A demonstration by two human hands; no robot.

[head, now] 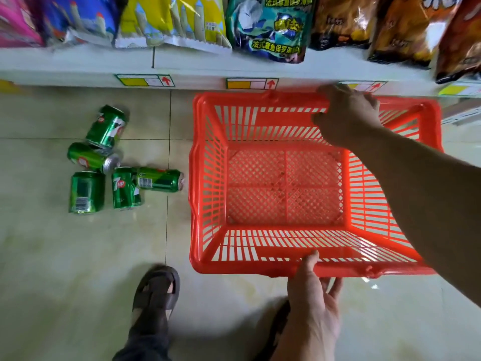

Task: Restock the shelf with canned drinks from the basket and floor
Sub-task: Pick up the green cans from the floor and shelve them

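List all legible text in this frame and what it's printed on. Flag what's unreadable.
"7up": upright green can on the floor.
"7": tilted green can, partial logo only.
"法式章鱼保罗": teal snack bag, printed near the bottom and partly again at the top; the remaining characters are blurred.
Barcodes on two cans: digits too small to read.
Shelf price tags: red up arrows, no readable text.
Other snack bags: print blurred or cropped.
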